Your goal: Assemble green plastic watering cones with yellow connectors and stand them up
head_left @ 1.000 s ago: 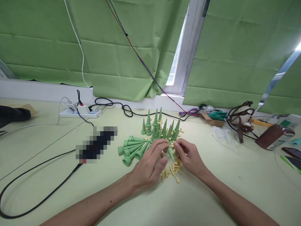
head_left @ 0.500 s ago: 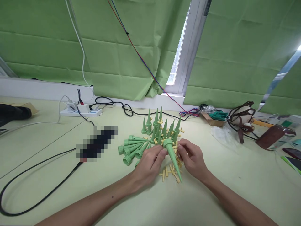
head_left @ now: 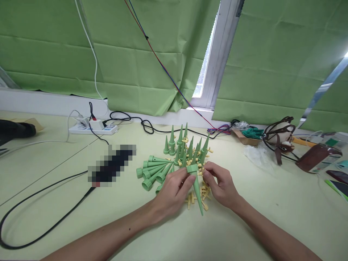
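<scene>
My left hand [head_left: 174,190] pinches a long green plastic cone spike [head_left: 196,186] near its wide end, with the tip pointing down toward me. My right hand [head_left: 219,185] has its fingers curled against the spike's wide end, pinching a small yellow piece [head_left: 201,172] there. Under both hands lies a scatter of small yellow plastic pieces [head_left: 196,198]. Behind them several green cones stand upright [head_left: 185,146], and several more lie flat [head_left: 153,170] to the left.
A blurred dark object [head_left: 112,165] and a black cable [head_left: 40,206] lie at the left. A white power strip [head_left: 92,128] sits at the back by the green curtain. A brown strap bundle [head_left: 280,139], a dark red case [head_left: 315,157] and clutter fill the right side.
My left hand lifted one green cone from the pile and turned it tip-down toward me. My right hand closed in on its wide end.
</scene>
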Motion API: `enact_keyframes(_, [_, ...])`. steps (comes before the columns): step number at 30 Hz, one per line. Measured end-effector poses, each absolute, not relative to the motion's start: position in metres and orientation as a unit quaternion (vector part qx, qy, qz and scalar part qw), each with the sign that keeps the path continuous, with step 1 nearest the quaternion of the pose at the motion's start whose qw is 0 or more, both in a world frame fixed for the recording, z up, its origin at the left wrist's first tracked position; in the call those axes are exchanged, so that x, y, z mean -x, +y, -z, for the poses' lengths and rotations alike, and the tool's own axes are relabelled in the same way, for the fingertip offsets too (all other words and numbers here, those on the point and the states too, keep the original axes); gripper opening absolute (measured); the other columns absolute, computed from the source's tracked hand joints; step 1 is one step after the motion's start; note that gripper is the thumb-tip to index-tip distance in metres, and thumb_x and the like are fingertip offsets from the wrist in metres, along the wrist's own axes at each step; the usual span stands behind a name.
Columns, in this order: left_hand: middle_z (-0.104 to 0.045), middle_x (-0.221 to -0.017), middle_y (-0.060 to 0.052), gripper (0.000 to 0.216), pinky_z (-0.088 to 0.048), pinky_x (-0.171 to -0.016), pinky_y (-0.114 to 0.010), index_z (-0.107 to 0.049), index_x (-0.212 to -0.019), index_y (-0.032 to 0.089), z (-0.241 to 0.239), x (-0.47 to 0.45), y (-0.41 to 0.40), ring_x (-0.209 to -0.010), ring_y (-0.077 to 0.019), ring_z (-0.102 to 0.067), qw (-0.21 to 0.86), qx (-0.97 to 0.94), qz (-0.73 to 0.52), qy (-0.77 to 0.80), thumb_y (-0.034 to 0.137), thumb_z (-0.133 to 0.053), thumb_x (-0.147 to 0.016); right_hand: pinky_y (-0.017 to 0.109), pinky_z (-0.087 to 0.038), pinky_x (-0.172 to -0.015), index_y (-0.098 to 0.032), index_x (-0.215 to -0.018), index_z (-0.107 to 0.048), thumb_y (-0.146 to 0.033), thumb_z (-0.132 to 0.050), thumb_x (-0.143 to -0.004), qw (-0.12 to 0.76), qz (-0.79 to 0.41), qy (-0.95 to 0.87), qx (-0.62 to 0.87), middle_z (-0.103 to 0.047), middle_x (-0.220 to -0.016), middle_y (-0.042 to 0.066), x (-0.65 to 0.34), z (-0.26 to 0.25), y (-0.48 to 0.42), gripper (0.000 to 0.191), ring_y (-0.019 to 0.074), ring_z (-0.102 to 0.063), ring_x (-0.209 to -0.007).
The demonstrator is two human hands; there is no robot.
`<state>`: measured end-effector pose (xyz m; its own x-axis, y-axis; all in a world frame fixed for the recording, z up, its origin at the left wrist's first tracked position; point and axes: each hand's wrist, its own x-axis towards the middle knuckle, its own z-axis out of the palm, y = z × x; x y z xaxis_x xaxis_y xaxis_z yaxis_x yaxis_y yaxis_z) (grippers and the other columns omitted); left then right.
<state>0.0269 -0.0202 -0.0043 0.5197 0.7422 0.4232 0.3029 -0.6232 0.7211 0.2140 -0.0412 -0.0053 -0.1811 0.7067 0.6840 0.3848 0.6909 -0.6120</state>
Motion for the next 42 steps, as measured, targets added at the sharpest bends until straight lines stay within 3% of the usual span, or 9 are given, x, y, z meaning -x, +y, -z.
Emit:
enact_keyframes(17, [-0.045, -0.071, 0.002, 0.028, -0.037, -0.056, -0.025, -0.039, -0.074, 0.020, 0.005, -0.028, -0.026, -0.060, -0.0128, -0.042, 0.210, -0.855, -0.368, 0.298, 0.030, -0.046, -0.099, 0.025, -0.032, -0.053, -0.020, -0.072, -0.043, -0.018, -0.043, -0.099, 0.526, -0.150, -0.749, 0.375, -0.042, -0.063, -0.004, -0.215, 0.007, -0.043, 0.027, 0.0110, -0.037, -0.055])
enact_keyframes(20, [-0.054, -0.085, -0.002, 0.012, -0.043, -0.064, -0.026, -0.050, -0.090, 0.019, 0.005, -0.027, -0.025, -0.071, -0.0147, -0.050, 0.196, -0.872, -0.363, 0.264, 0.016, -0.041, -0.097, 0.025, -0.031, -0.052, -0.020, -0.070, -0.042, -0.018, -0.044, -0.098, 0.527, -0.151, -0.746, 0.378, -0.040, -0.062, -0.004, -0.215, 0.008, -0.043, 0.028, 0.0107, -0.036, -0.054])
enact_keyframes(23, [-0.056, -0.102, -0.007, 0.032, -0.047, -0.073, -0.028, -0.051, -0.116, 0.019, 0.008, -0.027, -0.024, -0.084, -0.0166, -0.057, 0.185, -0.882, -0.359, 0.242, 0.004, -0.034, -0.093, 0.025, -0.029, -0.051, -0.020, -0.069, -0.040, -0.017, -0.044, -0.097, 0.530, -0.141, -0.746, 0.377, -0.038, -0.060, -0.005, -0.214, 0.010, -0.044, 0.028, 0.0103, -0.033, -0.053])
enact_keyframes(28, [-0.056, -0.105, -0.006, 0.042, -0.048, -0.073, -0.027, -0.044, -0.127, 0.022, 0.014, -0.027, -0.026, -0.082, -0.0154, -0.056, 0.176, -0.876, -0.376, 0.245, 0.002, -0.037, -0.091, 0.024, -0.029, -0.050, -0.020, -0.068, -0.040, -0.017, -0.045, -0.096, 0.544, -0.132, -0.739, 0.375, -0.037, -0.059, -0.005, -0.213, 0.010, -0.044, 0.029, 0.0100, -0.032, -0.052])
enact_keyframes(32, [-0.053, -0.096, -0.003, 0.030, -0.046, -0.063, -0.023, -0.042, -0.120, 0.021, 0.016, -0.028, -0.030, -0.068, -0.0113, -0.052, 0.219, -0.851, -0.414, 0.237, 0.008, -0.043, -0.093, 0.025, -0.028, -0.048, -0.020, -0.067, -0.041, -0.017, -0.045, -0.096, 0.573, -0.118, -0.717, 0.379, -0.036, -0.059, -0.005, -0.213, 0.009, -0.045, 0.029, 0.0097, -0.033, -0.050])
enact_keyframes(36, [-0.051, -0.084, -0.002, 0.008, -0.044, -0.060, -0.023, -0.047, -0.098, 0.019, 0.014, -0.029, -0.032, -0.065, -0.0118, -0.049, 0.202, -0.857, -0.422, 0.217, 0.016, -0.040, -0.099, 0.025, -0.028, -0.046, -0.020, -0.070, -0.044, -0.018, -0.043, -0.098, 0.615, -0.117, -0.682, 0.377, -0.037, -0.060, -0.005, -0.215, 0.013, -0.044, 0.029, 0.0093, -0.033, -0.048])
enact_keyframes(39, [-0.055, -0.080, -0.004, 0.024, -0.045, -0.062, -0.024, -0.053, -0.089, 0.018, 0.012, -0.029, -0.034, -0.072, -0.0150, -0.054, 0.151, -0.905, -0.369, 0.147, 0.021, -0.034, -0.102, 0.025, -0.028, -0.045, -0.021, -0.072, -0.045, -0.019, -0.043, -0.099, 0.642, -0.120, -0.658, 0.375, -0.038, -0.061, -0.005, -0.216, 0.017, -0.043, 0.028, 0.0098, -0.035, -0.049])
enact_keyframes(42, [-0.060, -0.085, -0.008, 0.038, -0.045, -0.062, -0.025, -0.059, -0.094, 0.015, 0.011, -0.029, -0.035, -0.074, -0.0160, -0.056, 0.170, -0.921, -0.334, 0.105, 0.030, -0.025, -0.105, 0.025, -0.029, -0.046, -0.021, -0.073, -0.046, -0.018, -0.043, -0.100, 0.645, -0.120, -0.659, 0.368, -0.039, -0.061, -0.004, -0.217, 0.017, -0.043, 0.027, 0.0101, -0.036, -0.049])
